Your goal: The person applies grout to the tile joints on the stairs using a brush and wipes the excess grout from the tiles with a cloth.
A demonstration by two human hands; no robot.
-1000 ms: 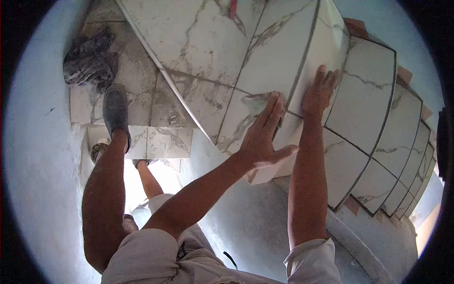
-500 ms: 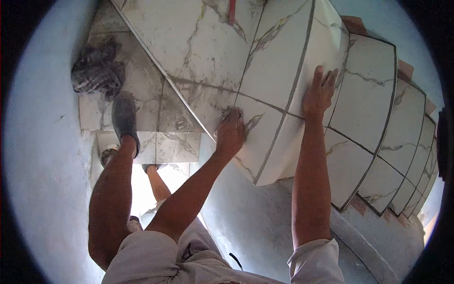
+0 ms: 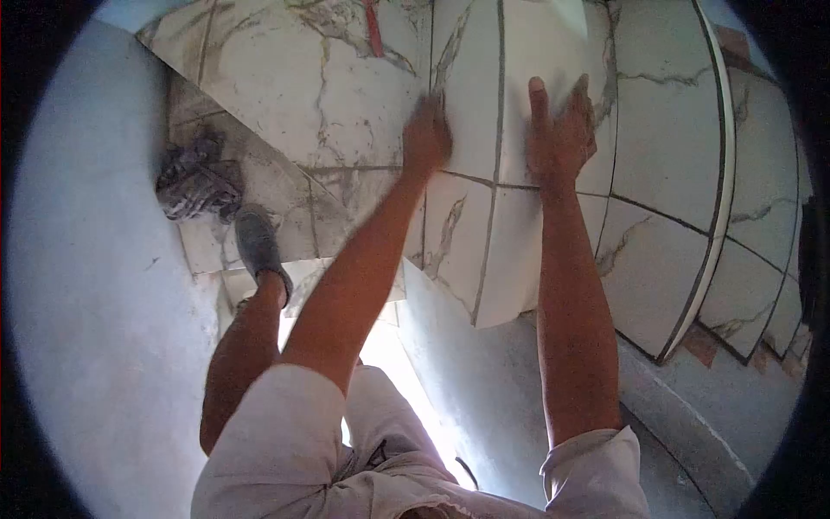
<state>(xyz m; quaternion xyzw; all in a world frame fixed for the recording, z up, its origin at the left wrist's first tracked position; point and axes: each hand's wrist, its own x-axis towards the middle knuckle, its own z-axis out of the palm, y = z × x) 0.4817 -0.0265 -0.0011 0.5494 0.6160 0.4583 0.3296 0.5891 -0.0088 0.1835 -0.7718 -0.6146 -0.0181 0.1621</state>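
My left hand is blurred, its fingers curled down against the dark joint between two white veined tiles; anything inside the fingers is hidden. To its right, my right hand lies with thumb and fingers apart on the pale riser tile of a tiled step. Its fingers point away from me, and it holds nothing.
A crumpled dark cloth lies on the dusty lower tiles at left, beside my shoe. A red strip rests on the upper tile. More tiled steps curve off to the right. A bluish wall stands at left.
The view has shifted. My left hand has moved away from me along the tile joint, past the crossing of the joints. My right hand stays spread on the riser.
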